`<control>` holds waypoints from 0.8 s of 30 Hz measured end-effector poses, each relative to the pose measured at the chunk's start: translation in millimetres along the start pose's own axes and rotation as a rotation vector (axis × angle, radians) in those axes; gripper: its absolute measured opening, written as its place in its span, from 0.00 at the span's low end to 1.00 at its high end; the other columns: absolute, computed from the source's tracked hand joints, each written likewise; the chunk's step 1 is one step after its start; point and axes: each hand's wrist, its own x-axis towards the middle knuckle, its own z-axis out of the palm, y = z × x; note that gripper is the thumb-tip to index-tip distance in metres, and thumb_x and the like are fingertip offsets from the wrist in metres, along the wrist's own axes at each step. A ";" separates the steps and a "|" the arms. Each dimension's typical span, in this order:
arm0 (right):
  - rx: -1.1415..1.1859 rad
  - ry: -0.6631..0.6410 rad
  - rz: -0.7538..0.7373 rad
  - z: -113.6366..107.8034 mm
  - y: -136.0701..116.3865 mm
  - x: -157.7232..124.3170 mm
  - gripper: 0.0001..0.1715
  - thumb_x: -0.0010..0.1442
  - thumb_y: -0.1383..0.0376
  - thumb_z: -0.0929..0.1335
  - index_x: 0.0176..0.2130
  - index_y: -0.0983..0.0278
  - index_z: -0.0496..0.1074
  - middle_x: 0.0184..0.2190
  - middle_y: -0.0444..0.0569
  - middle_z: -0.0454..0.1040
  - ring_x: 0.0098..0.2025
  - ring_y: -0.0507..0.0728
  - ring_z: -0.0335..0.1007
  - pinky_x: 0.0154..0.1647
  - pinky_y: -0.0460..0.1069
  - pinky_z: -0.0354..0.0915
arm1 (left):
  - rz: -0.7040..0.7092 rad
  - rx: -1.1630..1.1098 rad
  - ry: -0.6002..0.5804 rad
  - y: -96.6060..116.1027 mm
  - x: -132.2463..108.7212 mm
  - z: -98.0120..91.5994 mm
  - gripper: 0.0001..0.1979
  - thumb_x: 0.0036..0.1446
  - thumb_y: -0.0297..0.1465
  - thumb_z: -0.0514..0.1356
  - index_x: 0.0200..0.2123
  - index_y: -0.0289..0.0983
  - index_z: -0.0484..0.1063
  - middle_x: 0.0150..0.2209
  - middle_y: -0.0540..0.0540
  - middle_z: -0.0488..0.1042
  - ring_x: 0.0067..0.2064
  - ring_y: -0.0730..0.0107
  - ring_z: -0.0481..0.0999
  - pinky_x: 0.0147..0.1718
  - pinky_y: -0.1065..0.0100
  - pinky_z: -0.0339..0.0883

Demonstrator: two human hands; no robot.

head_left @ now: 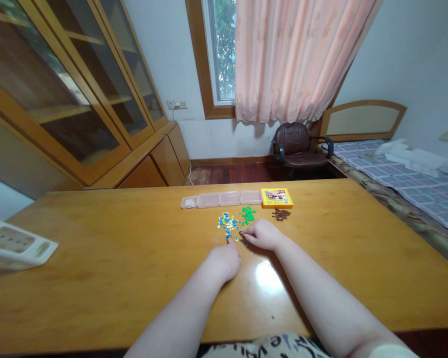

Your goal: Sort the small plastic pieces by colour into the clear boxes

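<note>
Small blue and pale yellow toy bricks (227,221) lie mixed in a loose pile at the middle of the table. My left hand (224,259) rests just in front of it, index finger stretched out to a blue piece at the near edge; its other fingers are curled and partly hidden. From the right, my right hand (264,233) reaches over the table, index finger and thumb apart at the pile's right side. A few blue bits lie under and beside those fingers. Green bricks (248,215) form a heap beyond my right hand, and brown bricks (281,214) another one to its right.
Behind the piles a row of clear plastic trays (229,199) adjoins a yellow box (277,198); the leftmost tray holds something whitish. A white plastic object (18,246) stands at the wooden table's (134,283) left side. Beyond the table is a brown armchair (293,141).
</note>
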 end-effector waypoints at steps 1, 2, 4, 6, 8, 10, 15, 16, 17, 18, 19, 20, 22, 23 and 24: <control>-0.009 0.003 0.002 0.1 0.2 0.0 0.22 0.64 0.59 0.59 0.30 0.61 0.77 0.27 0.47 0.78 0.27 0.51 0.67 0.29 0.46 0.52 | 0.015 -0.001 0.001 0.2 -0.5 -0.3 0.31 0.56 0.30 0.47 0.62 0.21 0.51 0.46 0.27 0.74 0.47 0.48 0.75 0.44 0.55 0.69; -0.016 0.006 0.005 0.2 0.5 0.0 0.23 0.64 0.59 0.58 0.29 0.61 0.77 0.26 0.47 0.77 0.26 0.51 0.66 0.29 0.46 0.52 | 0.029 -0.001 0.001 0.4 -0.8 -0.6 0.32 0.56 0.30 0.47 0.62 0.21 0.50 0.47 0.27 0.73 0.47 0.47 0.75 0.44 0.55 0.69; -0.029 0.014 0.011 0.1 0.9 -0.1 0.23 0.64 0.58 0.58 0.28 0.62 0.76 0.25 0.47 0.77 0.26 0.51 0.65 0.28 0.46 0.51 | 0.043 0.000 0.002 0.5 -0.7 -0.8 0.33 0.56 0.31 0.47 0.63 0.23 0.49 0.47 0.28 0.73 0.47 0.47 0.75 0.44 0.55 0.68; -0.042 0.019 0.020 -0.8 1.0 -0.2 0.24 0.64 0.58 0.58 0.27 0.62 0.76 0.25 0.47 0.77 0.26 0.51 0.65 0.28 0.46 0.50 | 0.042 -0.001 0.004 0.0 0.7 -0.3 0.34 0.55 0.31 0.47 0.64 0.23 0.47 0.47 0.28 0.73 0.47 0.47 0.75 0.45 0.54 0.68; -0.051 0.018 0.032 -2.7 0.3 -0.4 0.25 0.64 0.57 0.58 0.27 0.62 0.76 0.25 0.47 0.77 0.26 0.51 0.65 0.28 0.46 0.50 | 0.044 -0.011 0.012 -0.9 3.1 0.7 0.34 0.55 0.30 0.47 0.64 0.23 0.46 0.47 0.28 0.74 0.47 0.47 0.75 0.44 0.54 0.68; -0.058 0.017 0.056 -5.1 -0.7 -0.6 0.25 0.64 0.57 0.57 0.27 0.62 0.76 0.25 0.48 0.77 0.26 0.52 0.66 0.28 0.46 0.51 | 0.045 -0.022 0.023 -2.4 5.7 1.6 0.33 0.56 0.31 0.47 0.64 0.25 0.47 0.47 0.29 0.74 0.47 0.47 0.75 0.44 0.53 0.68; -0.080 0.023 0.178 -7.5 -1.8 -0.4 0.21 0.63 0.57 0.59 0.34 0.60 0.78 0.30 0.50 0.79 0.31 0.55 0.71 0.31 0.47 0.55 | 0.060 -0.049 0.055 -6.1 11.7 2.6 0.32 0.55 0.31 0.48 0.64 0.31 0.50 0.48 0.32 0.73 0.47 0.50 0.75 0.44 0.55 0.68; -0.075 0.028 0.194 -6.9 -1.4 -0.3 0.19 0.62 0.58 0.59 0.37 0.59 0.78 0.32 0.49 0.79 0.33 0.56 0.72 0.32 0.47 0.56 | 0.074 -0.053 0.074 -6.7 13.1 2.8 0.31 0.55 0.31 0.48 0.63 0.33 0.51 0.49 0.32 0.73 0.47 0.50 0.75 0.44 0.56 0.68; -0.067 0.035 0.205 -6.0 -1.0 -0.1 0.19 0.62 0.58 0.60 0.40 0.58 0.77 0.34 0.49 0.79 0.35 0.56 0.73 0.33 0.47 0.57 | 0.088 -0.057 0.097 -7.1 14.6 3.1 0.30 0.55 0.30 0.48 0.63 0.34 0.53 0.49 0.33 0.74 0.47 0.51 0.75 0.43 0.56 0.68; -0.059 0.042 0.215 -5.1 -0.4 0.1 0.18 0.62 0.59 0.60 0.43 0.57 0.76 0.36 0.49 0.79 0.36 0.56 0.73 0.34 0.47 0.58 | 0.101 -0.060 0.123 -7.5 16.4 3.5 0.29 0.56 0.30 0.48 0.62 0.36 0.54 0.48 0.35 0.74 0.46 0.51 0.75 0.43 0.57 0.68; -0.053 0.051 0.227 -4.1 0.3 0.4 0.19 0.62 0.59 0.60 0.46 0.56 0.75 0.38 0.48 0.79 0.37 0.57 0.74 0.35 0.47 0.59 | 0.113 -0.061 0.155 -7.8 18.6 4.0 0.28 0.56 0.30 0.48 0.62 0.38 0.56 0.48 0.36 0.74 0.46 0.52 0.76 0.42 0.57 0.68; -0.052 0.060 0.244 -3.2 0.9 0.6 0.19 0.62 0.59 0.60 0.47 0.56 0.74 0.38 0.48 0.79 0.38 0.57 0.74 0.35 0.47 0.60 | 0.124 -0.060 0.191 -8.1 21.0 4.7 0.27 0.57 0.31 0.47 0.61 0.39 0.58 0.47 0.37 0.75 0.45 0.53 0.76 0.42 0.57 0.68; -0.059 0.084 0.287 -2.1 2.0 0.9 0.20 0.61 0.60 0.60 0.49 0.56 0.73 0.39 0.49 0.79 0.38 0.58 0.74 0.37 0.48 0.61 | 0.156 -0.048 0.260 -8.9 26.6 6.4 0.24 0.57 0.31 0.47 0.58 0.41 0.62 0.44 0.38 0.76 0.44 0.54 0.76 0.41 0.57 0.68; -0.063 0.096 0.307 -1.9 2.5 1.0 0.21 0.61 0.60 0.60 0.50 0.56 0.73 0.40 0.49 0.79 0.39 0.58 0.74 0.37 0.48 0.61 | 0.176 -0.039 0.291 -9.5 29.6 7.4 0.23 0.57 0.31 0.48 0.56 0.41 0.64 0.43 0.38 0.76 0.43 0.54 0.76 0.41 0.57 0.68; -0.065 0.104 0.321 -2.0 2.9 0.9 0.21 0.61 0.60 0.60 0.50 0.56 0.72 0.40 0.49 0.78 0.39 0.58 0.74 0.37 0.48 0.61 | 0.195 -0.032 0.316 -10.2 32.5 8.3 0.22 0.57 0.31 0.48 0.55 0.41 0.65 0.43 0.39 0.76 0.43 0.55 0.75 0.42 0.58 0.68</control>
